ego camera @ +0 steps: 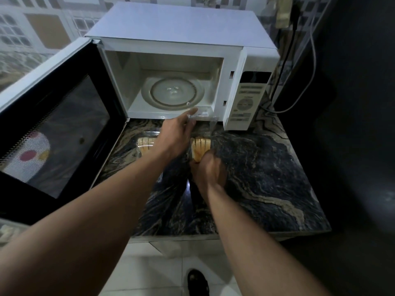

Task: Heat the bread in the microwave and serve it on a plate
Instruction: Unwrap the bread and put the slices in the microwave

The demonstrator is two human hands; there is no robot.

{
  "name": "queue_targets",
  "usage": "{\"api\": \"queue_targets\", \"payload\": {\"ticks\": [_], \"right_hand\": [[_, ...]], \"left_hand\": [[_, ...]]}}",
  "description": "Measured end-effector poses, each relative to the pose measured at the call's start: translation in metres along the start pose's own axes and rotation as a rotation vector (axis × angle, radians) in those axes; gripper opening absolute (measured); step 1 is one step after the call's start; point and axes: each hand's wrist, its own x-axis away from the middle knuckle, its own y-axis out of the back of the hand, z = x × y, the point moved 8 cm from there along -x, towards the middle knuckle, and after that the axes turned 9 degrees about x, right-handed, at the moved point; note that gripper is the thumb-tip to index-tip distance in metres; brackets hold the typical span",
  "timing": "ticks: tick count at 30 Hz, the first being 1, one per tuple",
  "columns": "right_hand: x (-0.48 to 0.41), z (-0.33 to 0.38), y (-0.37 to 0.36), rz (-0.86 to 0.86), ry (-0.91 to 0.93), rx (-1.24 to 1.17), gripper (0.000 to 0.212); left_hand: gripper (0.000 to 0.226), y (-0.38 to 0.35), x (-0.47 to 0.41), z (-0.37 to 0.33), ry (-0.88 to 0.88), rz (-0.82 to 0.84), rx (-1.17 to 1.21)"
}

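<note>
The microwave (181, 28) takes up the back of the surface (267, 167). Its door (53, 124) is swung wide to the left and the glass turntable (173, 92) inside is bare, so nothing is heating yet. I can't see a plate anywhere.

Right in front of the opening, a clear bag (204, 119) is stretched up off the surface. The left hand (177, 129) pinches its far end up by the microwave's lower lip. The bread (201, 147), a short stack of slices standing on edge, sits at the near end of that bag. The right hand (208, 169) is curled tight around the end of the stack closest to the person. There's also a second pack of slices (145, 144) lying just left of the left arm, partly hidden by it.

This looks like the unpacking step. My take: keep the bag taut with the left hand and slide the slices out as one block instead of yanking. Squeeze soft bread too hard and it dents or tears. A light, even grip on the crust edges is probably best, and the plastic shouldn't end up in the microwave.
</note>
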Motion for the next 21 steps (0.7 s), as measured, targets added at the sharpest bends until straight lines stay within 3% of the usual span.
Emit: {"api": "queue_targets", "payload": {"ticks": [10,15,21], "right_hand": [[-0.005,-0.01,0.013,-0.003,-0.065,-0.08,0.015],[-0.001,-0.017,0.027,-0.003,-0.1,-0.145,0.028],[0.0,-0.028,0.033,0.002,-0.163,-0.223,0.03]], "left_hand": [[0.044,-0.006,0.009,0.002,-0.031,-0.022,-0.054],[0.045,-0.01,0.014,0.003,-0.003,-0.016,-0.071],[0.045,-0.014,0.021,0.0,-0.014,-0.028,-0.055]]}}
